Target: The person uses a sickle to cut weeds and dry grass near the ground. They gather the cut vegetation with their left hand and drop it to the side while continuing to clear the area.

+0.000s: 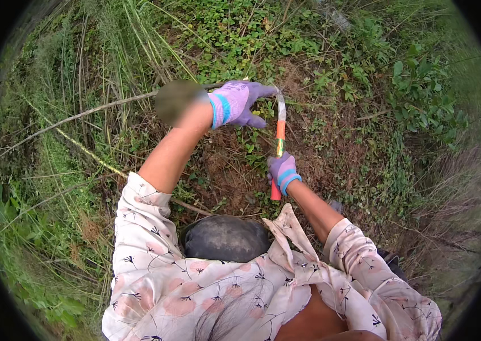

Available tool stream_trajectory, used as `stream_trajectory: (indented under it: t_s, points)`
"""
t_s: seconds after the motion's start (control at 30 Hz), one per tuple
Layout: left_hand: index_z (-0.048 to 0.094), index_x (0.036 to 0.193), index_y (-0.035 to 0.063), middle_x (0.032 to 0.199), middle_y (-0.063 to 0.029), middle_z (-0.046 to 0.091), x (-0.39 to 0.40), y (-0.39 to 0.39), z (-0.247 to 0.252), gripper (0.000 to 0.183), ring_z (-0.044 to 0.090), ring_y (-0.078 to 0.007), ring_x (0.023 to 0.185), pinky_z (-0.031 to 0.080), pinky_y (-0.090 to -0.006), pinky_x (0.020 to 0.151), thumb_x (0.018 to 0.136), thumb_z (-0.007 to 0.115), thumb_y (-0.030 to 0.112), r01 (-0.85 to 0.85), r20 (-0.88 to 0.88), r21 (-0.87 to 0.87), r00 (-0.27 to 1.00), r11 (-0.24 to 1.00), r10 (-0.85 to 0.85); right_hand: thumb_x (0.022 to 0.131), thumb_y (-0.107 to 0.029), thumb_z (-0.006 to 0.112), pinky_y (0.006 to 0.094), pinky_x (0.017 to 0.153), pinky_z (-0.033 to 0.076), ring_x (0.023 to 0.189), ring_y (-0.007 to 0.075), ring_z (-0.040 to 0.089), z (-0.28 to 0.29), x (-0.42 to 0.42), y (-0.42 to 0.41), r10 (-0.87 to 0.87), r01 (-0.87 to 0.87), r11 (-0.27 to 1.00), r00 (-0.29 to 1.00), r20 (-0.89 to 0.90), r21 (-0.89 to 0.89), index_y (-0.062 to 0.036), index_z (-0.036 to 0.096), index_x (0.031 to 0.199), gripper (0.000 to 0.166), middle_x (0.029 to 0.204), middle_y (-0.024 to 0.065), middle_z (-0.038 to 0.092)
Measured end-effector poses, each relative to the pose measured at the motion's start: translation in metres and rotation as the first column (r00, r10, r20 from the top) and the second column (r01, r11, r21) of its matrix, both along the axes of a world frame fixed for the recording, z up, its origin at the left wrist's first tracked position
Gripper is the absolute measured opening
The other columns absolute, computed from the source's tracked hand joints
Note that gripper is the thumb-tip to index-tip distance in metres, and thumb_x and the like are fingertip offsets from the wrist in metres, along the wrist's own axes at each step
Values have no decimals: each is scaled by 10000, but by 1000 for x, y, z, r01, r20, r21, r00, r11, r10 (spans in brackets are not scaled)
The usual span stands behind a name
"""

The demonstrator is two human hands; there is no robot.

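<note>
My right hand [283,170], in a purple knit glove with a blue cuff, is closed around the handle of a sickle [280,134]. The handle is red and orange with a shiny band, and its curved metal blade points away from me. My left hand [240,102] wears a matching glove. Its thumb and fingers are spread, and the fingertips are at the blade's far end; whether they touch it I cannot tell. A long dry stalk [108,108] runs from the left up to the left glove, where its end is hidden.
Low leafy plants [257,38] cover the ground ahead. Tall grass and stems [82,64] stand at the left, with a leafy shrub [423,93] at the right. Brown soil with dry litter [330,149] lies under the sickle. My dark-clad knee [225,238] is close below.
</note>
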State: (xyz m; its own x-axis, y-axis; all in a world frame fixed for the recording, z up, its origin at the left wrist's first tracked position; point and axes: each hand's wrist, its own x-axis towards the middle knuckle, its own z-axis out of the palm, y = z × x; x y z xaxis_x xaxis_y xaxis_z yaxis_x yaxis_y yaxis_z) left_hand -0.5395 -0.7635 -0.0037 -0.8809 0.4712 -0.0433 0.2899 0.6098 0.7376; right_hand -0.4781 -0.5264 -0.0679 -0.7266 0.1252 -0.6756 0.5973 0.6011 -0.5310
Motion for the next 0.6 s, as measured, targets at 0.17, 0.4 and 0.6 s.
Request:
stream_trajectory:
  t_s: [0.17,0.4,0.6]
  points:
    - [255,1413,184,1439,-103,303,-60,43,-59,954,267,-334,1326,157,-501,1094,639,761,418,-174,-277,-513,961,841,30,809,-101,584,290,348,372,377,130,448,-21,85,103,136,-127,989,984,-113,78,-66,487,798,103,538,12,465]
    - [370,1329,35,1267,-171,495,-89,18,-118,490,514,-320,1132,393,-449,924,863,476,142,-495,-125,-618,829,611,546,852,-92,525,309,343,378,369,147,436,24,-54,36,-253,232,957,961,-109,-177,-87,416,840,110,535,22,440]
    - [661,973,54,1000,-155,658,-101,4,-93,222,646,-293,910,511,-405,757,827,502,107,-441,51,-583,818,682,573,745,-128,558,398,539,502,622,313,640,13,-151,-54,233,-192,937,966,-112,292,29,596,905,228,713,203,625]
